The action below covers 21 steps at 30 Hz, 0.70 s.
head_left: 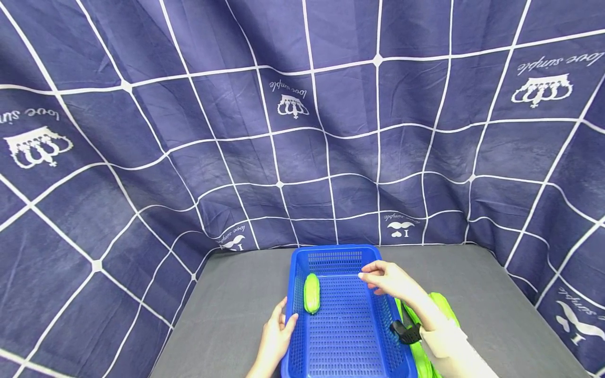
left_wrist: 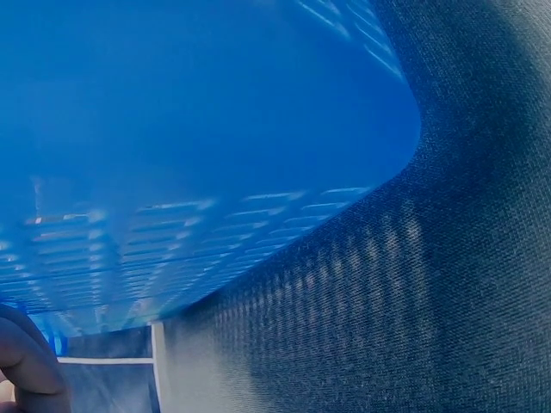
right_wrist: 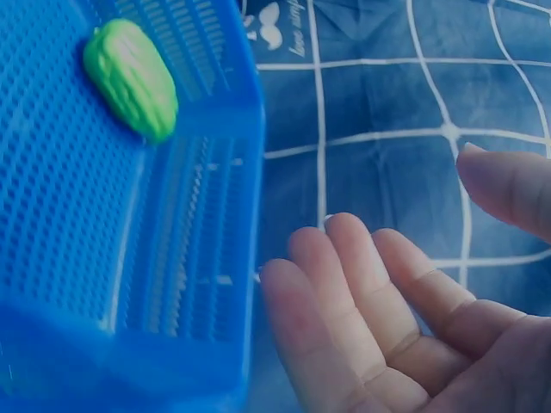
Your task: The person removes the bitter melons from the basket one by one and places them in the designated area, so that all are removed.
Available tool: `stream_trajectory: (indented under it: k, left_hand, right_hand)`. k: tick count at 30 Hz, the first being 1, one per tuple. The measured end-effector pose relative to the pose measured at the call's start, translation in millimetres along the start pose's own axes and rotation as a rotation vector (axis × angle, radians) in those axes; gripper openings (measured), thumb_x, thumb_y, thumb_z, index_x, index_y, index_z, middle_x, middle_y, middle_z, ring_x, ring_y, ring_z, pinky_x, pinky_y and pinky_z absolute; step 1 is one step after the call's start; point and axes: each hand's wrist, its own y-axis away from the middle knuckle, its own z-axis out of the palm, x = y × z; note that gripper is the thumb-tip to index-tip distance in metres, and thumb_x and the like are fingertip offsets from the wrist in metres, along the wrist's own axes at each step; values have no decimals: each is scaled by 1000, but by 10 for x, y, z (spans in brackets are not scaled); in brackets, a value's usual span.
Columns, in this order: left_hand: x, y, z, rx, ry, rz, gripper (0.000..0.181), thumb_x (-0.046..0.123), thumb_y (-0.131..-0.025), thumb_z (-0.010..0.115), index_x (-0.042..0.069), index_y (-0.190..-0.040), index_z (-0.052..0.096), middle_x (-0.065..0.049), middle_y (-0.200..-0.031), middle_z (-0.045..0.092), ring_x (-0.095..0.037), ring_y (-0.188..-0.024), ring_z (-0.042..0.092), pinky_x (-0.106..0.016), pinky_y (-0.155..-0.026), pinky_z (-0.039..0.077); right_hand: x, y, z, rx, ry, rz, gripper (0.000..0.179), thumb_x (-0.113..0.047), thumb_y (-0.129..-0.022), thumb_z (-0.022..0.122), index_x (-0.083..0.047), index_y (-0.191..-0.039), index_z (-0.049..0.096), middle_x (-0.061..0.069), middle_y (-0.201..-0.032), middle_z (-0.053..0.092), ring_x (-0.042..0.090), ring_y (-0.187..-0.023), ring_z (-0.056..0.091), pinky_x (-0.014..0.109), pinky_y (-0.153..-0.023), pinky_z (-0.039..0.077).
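A blue plastic basket (head_left: 342, 336) with slotted walls stands on the grey table. Inside, by its left wall, lies one light-green, oblong, ridged vegetable (head_left: 312, 294), which also shows in the right wrist view (right_wrist: 133, 79). My left hand (head_left: 275, 336) holds the basket's left rim, thumb over the edge and fingers outside; only a bit of the fingers (left_wrist: 30, 366) shows in the left wrist view. Over the far right rim hovers my right hand (head_left: 387, 280), thumb and fingers apart with nothing between them. In the right wrist view its fingers (right_wrist: 362, 301) are loosely bent beside the wall.
Bright green objects (head_left: 441, 304) lie against the basket's right side, partly hidden under my right forearm. A black strap-like device (head_left: 405, 332) is on the right wrist. Behind the grey table (head_left: 236, 310) hangs a navy cloth (head_left: 340, 157) with white lines.
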Motion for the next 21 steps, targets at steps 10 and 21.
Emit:
stream_trajectory:
  k: [10,21]
  left_hand:
    - [-5,2,3,1,10,-8,55,18,-92,67,-3,-140,48,-1,-70,56,1,-52,45,-21,-52,42]
    - [0,1,25,29,-6,16,52,17,-92,67,-2,-137,50,3,-67,54,1,-52,43,-21,-52,40]
  right_hand:
    - [-5,-349,443,24,-26,51,31,-18,-87,70,4,-107,65,18,-99,72,30,-88,70,43,-71,58]
    - [253,-588,1035,140,-48,77,33,-17,-85,71,8,-106,64,20,-97,71,21,-79,65,37,-64,57]
